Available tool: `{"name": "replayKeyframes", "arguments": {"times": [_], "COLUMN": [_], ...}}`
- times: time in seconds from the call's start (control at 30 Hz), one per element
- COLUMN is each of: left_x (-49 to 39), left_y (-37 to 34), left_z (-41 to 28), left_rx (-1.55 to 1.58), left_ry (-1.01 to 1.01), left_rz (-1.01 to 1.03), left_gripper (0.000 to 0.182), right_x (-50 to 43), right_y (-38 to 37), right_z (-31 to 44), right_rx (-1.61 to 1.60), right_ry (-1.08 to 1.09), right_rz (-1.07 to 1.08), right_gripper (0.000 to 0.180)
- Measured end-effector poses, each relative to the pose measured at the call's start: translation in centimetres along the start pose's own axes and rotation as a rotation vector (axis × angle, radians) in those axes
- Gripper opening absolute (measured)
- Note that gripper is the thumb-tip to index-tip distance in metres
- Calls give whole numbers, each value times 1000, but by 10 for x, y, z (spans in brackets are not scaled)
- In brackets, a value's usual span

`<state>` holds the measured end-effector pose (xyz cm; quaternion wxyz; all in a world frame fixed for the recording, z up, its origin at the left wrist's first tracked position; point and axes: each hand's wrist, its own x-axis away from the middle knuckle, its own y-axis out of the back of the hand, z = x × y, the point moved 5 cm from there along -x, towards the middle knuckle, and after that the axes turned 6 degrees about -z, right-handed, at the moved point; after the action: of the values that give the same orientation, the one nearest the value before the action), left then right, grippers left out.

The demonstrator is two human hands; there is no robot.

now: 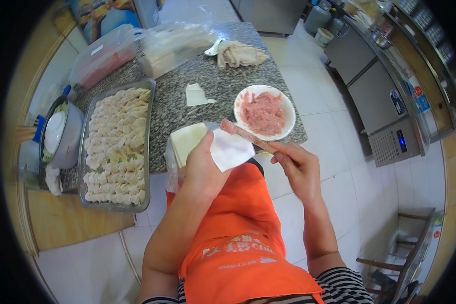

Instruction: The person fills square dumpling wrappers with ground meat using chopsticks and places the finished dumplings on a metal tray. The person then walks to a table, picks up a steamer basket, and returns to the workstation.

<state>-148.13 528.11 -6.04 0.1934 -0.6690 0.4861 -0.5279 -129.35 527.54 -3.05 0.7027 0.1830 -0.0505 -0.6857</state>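
My left hand (205, 167) holds a square white dough wrapper (231, 148), its thumb along the wrapper's near-left edge. In my right hand (298, 165) is a thin wooden spatula (254, 140), its tip loaded with a lump of pink minced meat (228, 126) just over the wrapper's far edge. Behind the spatula stands a white bowl (238, 114) of minced meat (262, 113). A stack of wrappers (188, 138) in a plastic bag sits beyond my left hand, partly hidden by it. On the left, a metal tray (151, 114) carries rows of folded wontons (116, 125).
On the granite table (167, 102) lie a wrapper scrap (197, 95), a crumpled cloth (239, 54), a white spoon (213, 47), a bag of wrappers (174, 49) and a plastic box of meat (106, 57). A deep pot (69, 133) stands left of the tray. A wooden stool (402, 262) is at lower right.
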Motion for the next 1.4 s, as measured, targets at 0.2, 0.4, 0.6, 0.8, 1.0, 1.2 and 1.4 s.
{"name": "replayKeyframes", "arguments": {"times": [0.2,0.4,0.6,0.8,1.0,1.2,1.4], "left_x": [4,30,75,96,88,93,100], "left_y": [-11,17,47,119,147,152,89], "left_z": [-45,-51,-117,-265,-260,-255,-212], "left_rx": [177,-541,-1458,-1897,-2369,-2235,-2231], "left_ry": [-80,-611,-1515,-1044,-869,-710,-1049], "left_rz": [398,73,70,-335,-215,-107,-101], "left_gripper": [32,14,27,23,26,42,43], "right_x": [26,29,34,38,39,37,8], "right_y": [-25,-22,-41,-19,-16,-14,24], "right_z": [45,42,38,25,19,29,31], "right_rx": [257,31,-96,-21,8,72,516], "right_ry": [482,130,119,92,59,76,295], "right_rz": [-42,207,285,153,110,69,-251], "right_gripper": [43,37,43,36,29,28,32]}}
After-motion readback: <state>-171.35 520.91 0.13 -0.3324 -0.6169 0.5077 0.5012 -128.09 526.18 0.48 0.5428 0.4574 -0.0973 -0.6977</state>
